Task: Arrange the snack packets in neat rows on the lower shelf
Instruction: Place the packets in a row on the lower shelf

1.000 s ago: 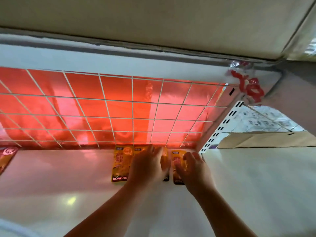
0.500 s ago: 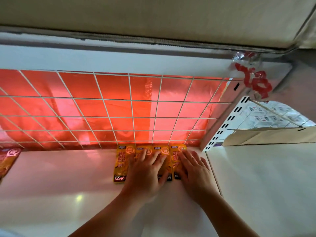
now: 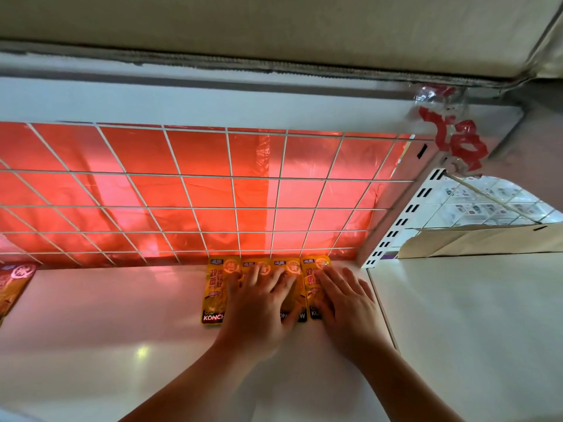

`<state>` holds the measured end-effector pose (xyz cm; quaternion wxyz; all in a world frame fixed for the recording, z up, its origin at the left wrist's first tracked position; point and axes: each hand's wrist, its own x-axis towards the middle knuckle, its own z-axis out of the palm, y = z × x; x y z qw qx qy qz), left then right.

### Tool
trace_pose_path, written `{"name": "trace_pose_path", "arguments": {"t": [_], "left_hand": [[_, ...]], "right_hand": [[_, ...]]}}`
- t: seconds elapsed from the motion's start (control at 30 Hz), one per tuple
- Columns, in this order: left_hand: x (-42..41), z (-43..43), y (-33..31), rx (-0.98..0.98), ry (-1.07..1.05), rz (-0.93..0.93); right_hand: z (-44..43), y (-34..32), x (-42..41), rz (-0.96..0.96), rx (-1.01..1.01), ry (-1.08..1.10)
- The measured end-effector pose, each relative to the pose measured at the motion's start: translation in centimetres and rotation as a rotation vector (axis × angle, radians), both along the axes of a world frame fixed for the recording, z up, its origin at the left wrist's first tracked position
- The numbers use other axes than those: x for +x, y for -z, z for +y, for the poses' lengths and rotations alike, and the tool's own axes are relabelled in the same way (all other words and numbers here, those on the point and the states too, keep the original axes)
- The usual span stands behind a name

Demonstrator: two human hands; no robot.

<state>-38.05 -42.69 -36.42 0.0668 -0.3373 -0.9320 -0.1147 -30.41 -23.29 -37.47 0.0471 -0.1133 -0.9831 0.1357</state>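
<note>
done: four snack packets [image 3: 217, 287] in one row at the back of the shelf [image 3: 122, 330] | hands: left hand [image 3: 259, 303] and right hand [image 3: 344, 303] flat, fingers spread, pressing on them | to do: i think the far-left packet [image 3: 13, 284] needs lining up

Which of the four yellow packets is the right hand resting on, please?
The rightmost packet, at the row's end: the right hand lies flat on it, while the left hand rests further left.
</note>
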Motion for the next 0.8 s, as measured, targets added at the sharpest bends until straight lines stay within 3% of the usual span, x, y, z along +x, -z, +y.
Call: {"name": "trace_pose_path", "arguments": {"t": [0.33,0.43,0.6,0.8], "left_hand": [[0.4,-0.5,-0.4,0.005,0.018,0.030],[1.0,-0.9,-1.7,0.091,0.029,0.009],[1.2,-1.6,-7.6,0.288,0.116,0.056],[2.2,-1.3,-17.9,0.537,0.331,0.137]], "right_hand": [[0.0,-1.4,0.5,0.143,-0.115,0.022],[-1.2,-3.2,0.8,0.200,-0.164,0.031],[-4.3,-8.6,1.2,0.360,-0.290,0.025],[-7.1,-19.5,3.7,0.673,-0.375,0.112]]}}
